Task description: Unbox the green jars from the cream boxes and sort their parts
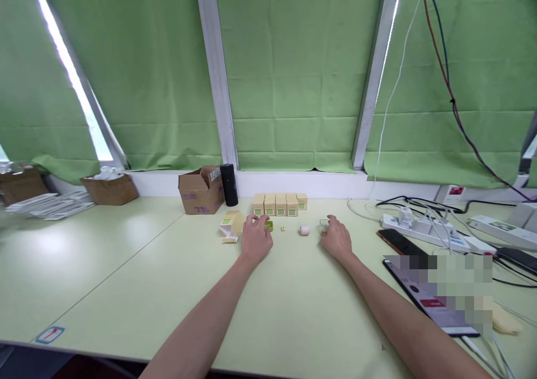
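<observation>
Head view: tabletop [289,306] stretches from a pink cylinder [304,230] to its front edge [235,371]. Left of the cylinder, the loosely curled left hand [257,237] partly hides a green object [269,226]; right, the half-bent right hand [337,238] obscures a clear item [323,223]. Neither grip is discernible.

— How are the arms set?
— The bare left forearm [205,314] and bare right forearm [388,298] stretch forward, slanting inward, each trailing behind its own fingers.
— And the bare left hand [257,239]?
— Back upward, fingers [255,221] bent ahead of the knuckles, thumb on their right side.
— The bare right hand [337,239]?
— Back upward too, well apart from the left fingers, its index finger [331,220] reaching foremost, thumb to its left.
</observation>
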